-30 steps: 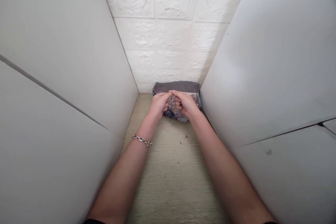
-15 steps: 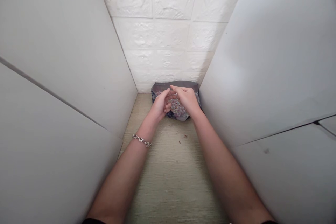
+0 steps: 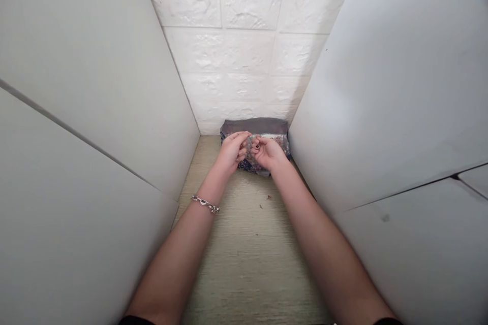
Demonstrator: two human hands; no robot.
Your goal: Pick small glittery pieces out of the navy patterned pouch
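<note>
A low, open-topped bag (image 3: 249, 125) with a grey inside and dark patterned sides rests on the floor against the far wall. Small pale and pinkish bits like beads (image 3: 280, 141) lie in it, partly behind my hands. Over its left part is my left hand (image 3: 231, 153), thumb and fingers pinched together; what they hold, if anything, is too small to name. Just apart from it, my right hand (image 3: 271, 152) is curled closed above the bag's middle. A tiny dark spot shows at its fingertips, and I cannot make out what it is.
White panels rise close on the left (image 3: 95, 61) and right (image 3: 389, 86). A white brick-patterned wall (image 3: 236, 51) stands behind the bag. Small brown crumbs (image 3: 269, 197) lie on the pale wood-look floor (image 3: 251, 254). A chain bracelet (image 3: 206, 204) circles my left wrist.
My right hand has drawn slightly back and down, its stretched fingers now curled in. My left fingertips have tilted a little to the right. The bag has stayed in place.
</note>
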